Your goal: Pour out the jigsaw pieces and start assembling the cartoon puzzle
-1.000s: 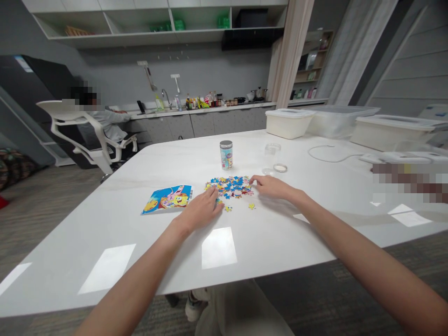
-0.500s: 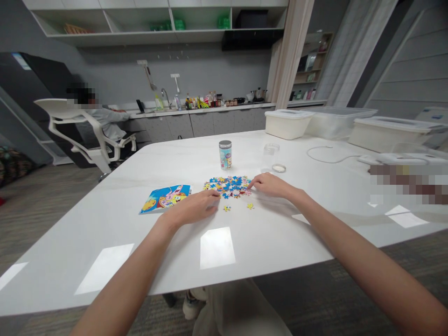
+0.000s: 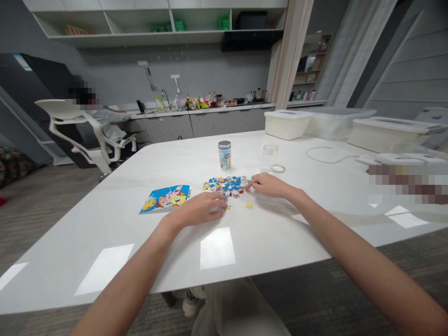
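A loose heap of colourful jigsaw pieces [image 3: 229,185] lies on the white table, mostly blue with yellow and pink bits. My left hand [image 3: 206,206] is at the near left side of the heap, its fingers curved and apart. Its fingertips partly cover one yellow jigsaw piece [image 3: 227,208]. A second yellow piece [image 3: 249,206] lies alone to the right. My right hand [image 3: 269,185] has its index finger stretched to the heap's right edge, the other fingers curled. Left of my left hand is a cartoon picture sheet [image 3: 165,198]. Behind the heap stands a cartoon-printed jar [image 3: 225,156] with a metal lid.
A ring-shaped lid [image 3: 278,168] and a clear plastic piece [image 3: 270,149] lie right of the jar. White storage boxes [image 3: 287,125] stand at the back right, with a cable [image 3: 331,161] before them. A person sits in a white chair [image 3: 75,122] at the far left.
My left hand has moved slightly right and nearer, from the heap's edge to over the left yellow piece. My right hand has shifted a little left along the heap's edge.
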A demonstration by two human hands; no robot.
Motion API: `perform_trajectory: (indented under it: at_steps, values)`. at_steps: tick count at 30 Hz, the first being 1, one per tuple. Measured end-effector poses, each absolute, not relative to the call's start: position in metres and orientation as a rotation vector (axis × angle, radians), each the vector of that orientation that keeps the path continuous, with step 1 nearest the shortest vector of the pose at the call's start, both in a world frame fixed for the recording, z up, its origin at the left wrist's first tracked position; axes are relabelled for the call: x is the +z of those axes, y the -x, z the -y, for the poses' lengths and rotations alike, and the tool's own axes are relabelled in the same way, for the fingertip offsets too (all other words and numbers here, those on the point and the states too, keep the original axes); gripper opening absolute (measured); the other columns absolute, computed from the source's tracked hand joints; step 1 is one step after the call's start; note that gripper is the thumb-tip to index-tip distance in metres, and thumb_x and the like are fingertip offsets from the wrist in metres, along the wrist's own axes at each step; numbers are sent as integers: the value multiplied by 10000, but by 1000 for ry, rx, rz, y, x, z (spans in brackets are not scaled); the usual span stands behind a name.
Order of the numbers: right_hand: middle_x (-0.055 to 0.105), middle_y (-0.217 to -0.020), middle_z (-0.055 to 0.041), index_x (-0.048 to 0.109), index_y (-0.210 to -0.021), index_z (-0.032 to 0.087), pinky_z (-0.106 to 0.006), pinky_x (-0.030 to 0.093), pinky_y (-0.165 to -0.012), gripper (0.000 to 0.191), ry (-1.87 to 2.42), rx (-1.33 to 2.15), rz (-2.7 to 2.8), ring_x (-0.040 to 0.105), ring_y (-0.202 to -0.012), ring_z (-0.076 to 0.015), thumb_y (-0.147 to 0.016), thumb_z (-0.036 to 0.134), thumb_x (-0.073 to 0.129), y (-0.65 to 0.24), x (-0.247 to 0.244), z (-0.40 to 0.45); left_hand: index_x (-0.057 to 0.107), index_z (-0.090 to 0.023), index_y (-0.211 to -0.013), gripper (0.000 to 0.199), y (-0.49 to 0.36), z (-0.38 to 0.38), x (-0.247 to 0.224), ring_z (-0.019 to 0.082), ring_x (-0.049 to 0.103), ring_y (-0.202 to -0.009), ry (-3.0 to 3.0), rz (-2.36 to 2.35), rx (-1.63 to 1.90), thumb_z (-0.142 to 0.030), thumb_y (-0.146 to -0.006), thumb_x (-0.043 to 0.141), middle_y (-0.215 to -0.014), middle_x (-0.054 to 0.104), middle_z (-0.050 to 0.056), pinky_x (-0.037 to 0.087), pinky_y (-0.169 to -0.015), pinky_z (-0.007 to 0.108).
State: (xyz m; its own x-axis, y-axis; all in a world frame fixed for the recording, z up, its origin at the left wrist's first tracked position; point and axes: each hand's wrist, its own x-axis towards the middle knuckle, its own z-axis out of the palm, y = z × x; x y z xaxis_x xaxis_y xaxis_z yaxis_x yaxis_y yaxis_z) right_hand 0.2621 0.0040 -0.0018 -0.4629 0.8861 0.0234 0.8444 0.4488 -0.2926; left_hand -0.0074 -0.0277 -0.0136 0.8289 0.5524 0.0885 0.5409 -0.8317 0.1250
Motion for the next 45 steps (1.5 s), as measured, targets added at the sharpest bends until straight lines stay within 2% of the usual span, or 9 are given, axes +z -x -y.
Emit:
perform_trajectory:
  at_steps: [5,12,18,24,28,31,37,40,45]
  values:
    - [748,-1038,-68,777,-987,174,-245,428,-809,373,1432,435,2538,650,-904,-190,-858,157,427,-260,-7,-5,573,-196,-1213,313,8,23,-23,226,525,-1249,-2893,-953,168,-322,-945,475,-1391,539,100,390,-1081,366]
    - [725,-1114,-77,704,-1168,191,-282,448,-835,381,1356,514,2543,652,-938,-210,-892,199,442,-261,-8,-2,520,-152,-1281,395,10,21,-29,257,392,-1373,-2860,-1041,170,-379,-973,424,-1503,400,143,319,-1139,403]
    - [691,-1211,-38,722,-1134,222,-280,427,-904,454,1179,672,2614,625,-1031,-200,-826,97,413,-259,-3,3,613,-226,-1157,252,10,23,-24,230,531,-1237,-2878,-910,237,-270,-942,489,-1430,492,98,419,-1053,381]
    - [725,-1078,-51,652,-1261,224,-277,442,-794,500,1300,617,2632,632,-883,-195,-828,128,420,-258,-7,2,700,-245,-1011,179,7,29,-14,211,574,-1146,-2832,-789,286,-254,-904,557,-1307,570,69,439,-1014,366]
    - [723,-1076,-53,746,-1069,198,-268,430,-818,423,1154,636,2612,625,-909,-189,-818,115,415,-260,-6,2,699,-238,-1026,195,5,29,-14,198,589,-1075,-2831,-801,307,-229,-901,549,-1197,617,60,458,-962,351]
    - [719,-855,-56,793,-907,166,-246,424,-735,397,1069,683,2655,588,-740,-156,-792,108,418,-262,-1,3,698,-241,-1043,208,5,28,-16,189,593,-1026,-2845,-803,311,-231,-906,542,-1143,627,56,463,-929,334]
    - [562,-565,-1,803,-893,127,-227,330,-542,367,1117,791,2711,431,-536,-109,-746,146,467,-265,3,4,718,-250,-984,198,6,29,-16,181,600,-1000,-2842,-794,281,-243,-911,534,-1132,625,52,458,-915,320]
    - [587,-553,-12,808,-808,133,-238,313,-536,323,1254,673,2693,438,-540,-115,-739,160,493,-269,5,3,717,-238,-942,174,6,28,-16,182,599,-999,-2831,-794,317,-261,-902,550,-1119,631,54,458,-915,321]
    - [700,-687,-62,782,-686,138,-253,354,-604,319,1379,496,2627,520,-615,-139,-730,122,466,-273,9,2,704,-205,-890,144,6,28,-17,173,603,-948,-2825,-760,395,-287,-887,586,-1055,638,57,467,-876,307]
